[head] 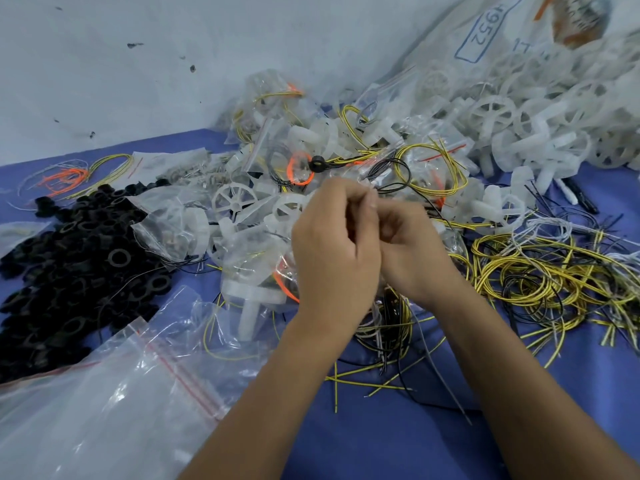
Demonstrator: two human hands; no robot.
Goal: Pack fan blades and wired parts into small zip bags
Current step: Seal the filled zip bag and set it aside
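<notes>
My left hand (332,237) and my right hand (408,251) meet at the middle of the blue table (415,427), fingers curled together around a small clear zip bag (446,237). The bag is mostly hidden behind them, and its contents cannot be made out. Thin wires (391,323) hang down below my hands. White plastic fan blades (235,202) lie just left of my hands, some loose and some inside small filled bags (252,271). A tangle of yellow and black wired parts (540,282) spreads to the right.
A heap of black rings (76,265) covers the left side. A stack of empty zip bags (104,393) lies at the front left. A large sack of white fan blades (540,109) leans at the back right against the pale wall. Orange wires (62,176) sit far left.
</notes>
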